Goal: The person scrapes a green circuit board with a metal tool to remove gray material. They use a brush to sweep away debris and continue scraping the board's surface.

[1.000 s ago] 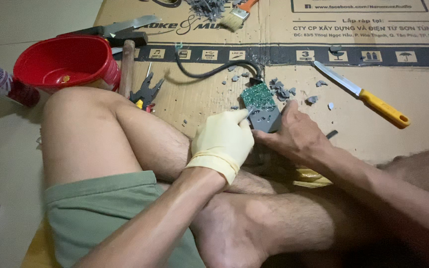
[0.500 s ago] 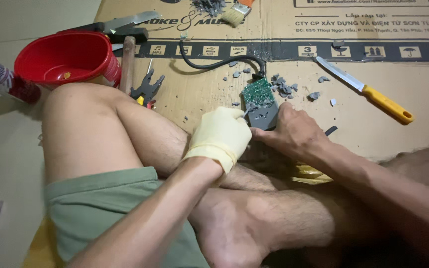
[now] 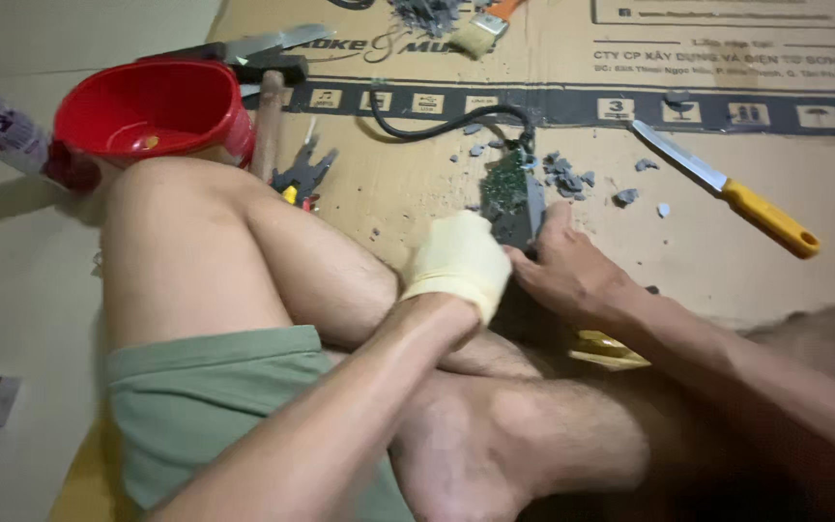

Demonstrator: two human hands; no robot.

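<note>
A red plastic bowl (image 3: pixel 152 111) sits beside the raised knee, with a hammer (image 3: pixel 268 92) and pliers (image 3: pixel 303 174) just past it on the cardboard sheet (image 3: pixel 417 193). A yellow-handled knife (image 3: pixel 727 188) lies well to the right, a paintbrush (image 3: pixel 480 29) at the top edge, and grey fragments (image 3: pixel 567 179) scatter around the work. The crossed legs block part of the view beneath the hands. The gloved left hand (image 3: pixel 461 261) is clenched against the near end of the green circuit board (image 3: pixel 506 184), which sits in a dark casing (image 3: pixel 526 217) with a black cable (image 3: pixel 437 126) trailing away. The bare right hand (image 3: pixel 572 271) grips the casing from the right, thumb along its side.
</note>
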